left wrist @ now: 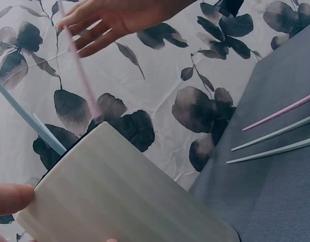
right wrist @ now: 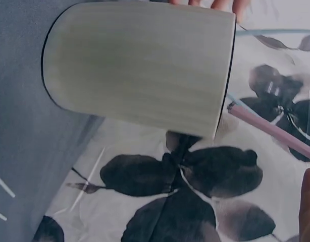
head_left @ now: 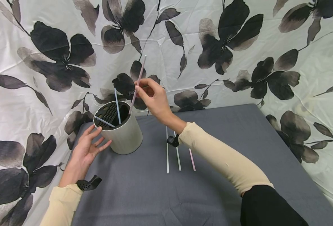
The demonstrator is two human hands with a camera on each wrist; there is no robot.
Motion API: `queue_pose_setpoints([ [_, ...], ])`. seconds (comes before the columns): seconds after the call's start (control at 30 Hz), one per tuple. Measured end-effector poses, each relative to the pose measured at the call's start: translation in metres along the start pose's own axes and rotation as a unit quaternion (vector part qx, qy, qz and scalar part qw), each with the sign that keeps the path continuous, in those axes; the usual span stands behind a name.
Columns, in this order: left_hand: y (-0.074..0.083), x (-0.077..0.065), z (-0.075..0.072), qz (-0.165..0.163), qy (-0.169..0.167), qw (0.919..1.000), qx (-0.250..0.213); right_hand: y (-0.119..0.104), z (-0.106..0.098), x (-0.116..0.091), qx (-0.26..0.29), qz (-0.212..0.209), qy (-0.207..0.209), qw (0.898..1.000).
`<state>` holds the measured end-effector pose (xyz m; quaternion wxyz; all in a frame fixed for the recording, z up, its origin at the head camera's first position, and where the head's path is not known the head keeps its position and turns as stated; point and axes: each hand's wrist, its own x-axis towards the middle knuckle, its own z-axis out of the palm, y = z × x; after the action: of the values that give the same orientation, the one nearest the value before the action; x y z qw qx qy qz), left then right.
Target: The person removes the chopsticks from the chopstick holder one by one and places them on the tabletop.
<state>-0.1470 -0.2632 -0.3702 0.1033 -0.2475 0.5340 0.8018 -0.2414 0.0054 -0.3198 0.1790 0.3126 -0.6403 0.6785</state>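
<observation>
A pink straw [head_left: 140,72] is pinched between the thumb and fingers of my right hand [head_left: 156,100]. It slants upward, its lower end right at the rim of a cream cylindrical holder [head_left: 125,138] with a black slotted insert [head_left: 109,113]. Two light blue straws stand in the holder, one steep [head_left: 117,106] and one leaning low to the left [head_left: 104,121]. Against the holder's left side rests my left hand [head_left: 84,150], fingers spread, a fingertip [left wrist: 13,199] at the rim. The right wrist view catches the pink straw's lower end [right wrist: 266,128] beside the rim.
On the grey cloth-covered table [head_left: 211,194] lie a white straw [head_left: 167,153], a pale green straw [head_left: 178,158] and another pink straw [head_left: 192,160], partly hidden by the right forearm. A white floral sheet [head_left: 183,18] hangs behind the table.
</observation>
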Motion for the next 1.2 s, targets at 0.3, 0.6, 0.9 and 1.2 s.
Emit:
queue_pose_setpoints([
  [0.3,-0.001,-0.001,0.0,0.002,0.002,1.0,0.005,0.009,-0.044,-0.021,0.009,0.046,0.041,0.998],
  [0.6,-0.001,0.0,0.001,0.007,0.002,1.0,0.002,0.027,-0.091,-0.051,-0.017,0.123,0.091,0.988],
  [0.9,-0.001,-0.001,0.002,-0.003,0.001,1.0,-0.003,0.038,-0.123,-0.091,-0.073,0.191,0.085,0.975],
  [1.2,-0.001,-0.001,0.001,-0.003,0.003,1.0,-0.003,0.048,-0.14,-0.126,-0.112,0.288,0.088,0.947],
])
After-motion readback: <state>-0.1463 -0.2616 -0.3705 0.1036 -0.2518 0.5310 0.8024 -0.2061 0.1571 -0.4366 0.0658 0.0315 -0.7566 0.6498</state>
